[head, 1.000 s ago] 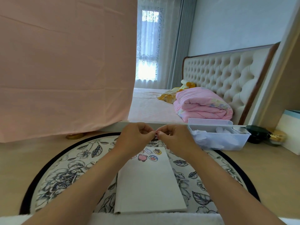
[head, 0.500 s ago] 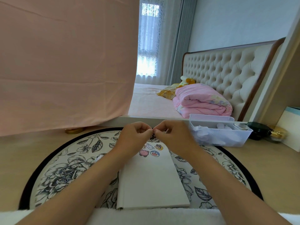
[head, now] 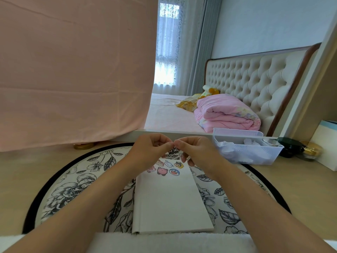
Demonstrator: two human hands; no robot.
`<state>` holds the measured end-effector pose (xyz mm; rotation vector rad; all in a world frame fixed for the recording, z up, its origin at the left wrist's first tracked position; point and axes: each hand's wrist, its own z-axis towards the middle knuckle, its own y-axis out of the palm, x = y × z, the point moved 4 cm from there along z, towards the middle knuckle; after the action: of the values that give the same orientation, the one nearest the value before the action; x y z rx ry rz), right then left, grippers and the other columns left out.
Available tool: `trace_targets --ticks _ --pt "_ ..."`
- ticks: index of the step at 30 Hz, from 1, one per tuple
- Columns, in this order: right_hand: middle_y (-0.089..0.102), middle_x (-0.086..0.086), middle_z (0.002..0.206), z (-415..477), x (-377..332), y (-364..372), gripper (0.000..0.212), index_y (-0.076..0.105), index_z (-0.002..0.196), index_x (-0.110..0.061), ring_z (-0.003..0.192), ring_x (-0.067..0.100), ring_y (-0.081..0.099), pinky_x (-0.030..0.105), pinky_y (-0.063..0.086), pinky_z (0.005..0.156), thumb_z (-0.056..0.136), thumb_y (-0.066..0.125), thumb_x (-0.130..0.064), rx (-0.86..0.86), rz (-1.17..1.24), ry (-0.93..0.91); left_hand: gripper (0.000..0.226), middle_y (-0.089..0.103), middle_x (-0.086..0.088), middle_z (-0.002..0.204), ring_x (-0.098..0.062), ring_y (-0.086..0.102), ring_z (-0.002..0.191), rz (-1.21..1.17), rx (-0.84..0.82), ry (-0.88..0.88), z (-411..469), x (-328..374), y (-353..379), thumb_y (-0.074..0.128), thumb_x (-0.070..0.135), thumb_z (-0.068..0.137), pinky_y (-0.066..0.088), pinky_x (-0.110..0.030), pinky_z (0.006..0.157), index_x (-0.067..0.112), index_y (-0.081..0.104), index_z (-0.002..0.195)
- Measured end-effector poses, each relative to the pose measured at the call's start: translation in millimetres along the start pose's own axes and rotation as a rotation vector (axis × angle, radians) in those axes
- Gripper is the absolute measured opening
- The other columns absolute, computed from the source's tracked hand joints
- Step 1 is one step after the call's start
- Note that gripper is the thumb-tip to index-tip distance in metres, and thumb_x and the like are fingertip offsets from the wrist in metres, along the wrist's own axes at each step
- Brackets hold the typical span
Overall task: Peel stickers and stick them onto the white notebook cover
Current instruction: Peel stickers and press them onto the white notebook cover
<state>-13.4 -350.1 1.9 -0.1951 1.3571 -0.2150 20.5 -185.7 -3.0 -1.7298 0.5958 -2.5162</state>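
- The left hand (head: 151,151) and right hand (head: 197,152) are raised above the far end of the white notebook (head: 171,201), their fingertips touching each other.
- Both hands have their fingers curled in. Thumb and forefinger of each pinch at the top of a small black-and-white sticker (head: 173,150), which hangs just below the point where they meet. How much of it each hand grips cannot be told.
- The right hand's other fingers curl down beside the notebook's far right corner, above the cover rather than pressing on it.
- The notebook lies closed and flat on a round floral mat (head: 73,189) with a black rim, its spine to the left.
- 6 cartoon stickers (head: 174,172) sit in 2 rows at the cover's far end, and the left-most is partly hidden behind the left hand.
- The mat rests on a light wooden desk (head: 27,170).
- A translucent plastic basket (head: 255,154) stands just right of the right hand, with a black jar (head: 290,146) and a gold jar (head: 310,151) beyond it.
- A pink cloth (head: 73,70) hangs at the left, and a folded pink quilt (head: 224,114) lies on the bed behind.
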Motion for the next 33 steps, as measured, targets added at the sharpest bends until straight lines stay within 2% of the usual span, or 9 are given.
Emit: trace_targets --ticks 3,6,9,15,20,25,29,33 --pt "0.068 -0.004 0.067 0 -1 5 0.012 0.074 0.088 -0.012 0.049 0.011 0.053 0.018 0.039 0.043 0.095 0.067 -0.019 0.027 -0.003 -0.012 0.008 0.074 0.003 0.077 -0.007 0.065 0.066 0.022 -0.018 0.002 1 -1 -3 0.073 0.027 0.089 0.054 -0.024 0.068 0.020 0.075 0.087" --pt "0.072 -0.001 0.080 2 1 6 0.011 0.075 0.089 -0.016 0.053 0.013 0.057 0.022 0.040 0.043 0.093 0.071 -0.025 0.010 0.011 0.028 0.007 0.073 0.007 0.072 -0.002 0.063 0.063 0.055 -0.019 -0.001 0 0 -9 0.072 0.026 0.090 0.048 -0.012 0.058 0.020 0.075 0.087" --pt "0.074 -0.005 0.084 2 2 4 0.015 0.076 0.090 -0.017 0.053 0.013 0.058 0.023 0.039 0.045 0.094 0.069 -0.029 -0.007 0.066 0.080 0.007 0.070 0.009 0.067 -0.001 0.062 0.061 0.047 -0.020 -0.005 0 1 -11 0.070 0.023 0.092 0.042 -0.009 0.052 0.019 0.074 0.087" --pt "0.072 -0.001 0.084 0 -2 1 0.014 0.075 0.089 -0.012 0.057 0.014 0.058 0.022 0.039 0.044 0.096 0.067 -0.021 -0.060 -0.046 0.009 0.009 0.067 0.009 0.061 0.000 0.057 0.055 0.079 -0.070 -0.010 -1 1 -10 0.069 0.024 0.093 0.041 -0.011 0.050 0.020 0.074 0.086" --pt "0.072 -0.003 0.079 1 -4 3 0.013 0.074 0.091 -0.011 0.056 0.014 0.058 0.021 0.040 0.044 0.097 0.065 -0.020 -0.072 -0.113 -0.020 0.010 0.068 0.006 0.065 -0.004 0.059 0.061 0.091 -0.076 -0.010 -1 0 -10 0.069 0.025 0.091 0.044 -0.015 0.055 0.023 0.074 0.083" --pt "0.066 -0.011 0.061 1 -6 6 0.016 0.072 0.086 -0.011 0.047 0.009 0.054 0.014 0.041 0.047 0.098 0.064 -0.017 -0.050 -0.170 -0.058 0.010 0.066 0.008 0.061 -0.004 0.057 0.058 0.085 -0.070 -0.016 -1 1 -11 0.069 0.023 0.092 0.042 -0.012 0.052 0.020 0.074 0.084" --pt "0.066 -0.008 0.064 2 -7 8 0.019 0.071 0.079 -0.019 0.049 0.008 0.056 0.022 0.049 0.054 0.096 0.064 -0.018 -0.003 -0.273 -0.114 0.010 0.068 0.005 0.064 -0.004 0.059 0.060 0.100 -0.062 -0.014 -2 2 -11 0.068 0.024 0.091 0.044 -0.015 0.054 0.022 0.074 0.084" --pt "0.068 -0.010 0.071 1 -11 11 0.019 0.070 0.078 -0.031 0.059 0.003 0.056 0.030 0.054 0.062 0.095 0.061 -0.026 0.078 -0.526 -0.211 0.009 0.074 -0.005 0.076 -0.007 0.059 0.062 0.116 -0.059 -0.016 -1 1 -11 0.070 0.025 0.090 0.050 -0.025 0.063 0.023 0.075 0.083"
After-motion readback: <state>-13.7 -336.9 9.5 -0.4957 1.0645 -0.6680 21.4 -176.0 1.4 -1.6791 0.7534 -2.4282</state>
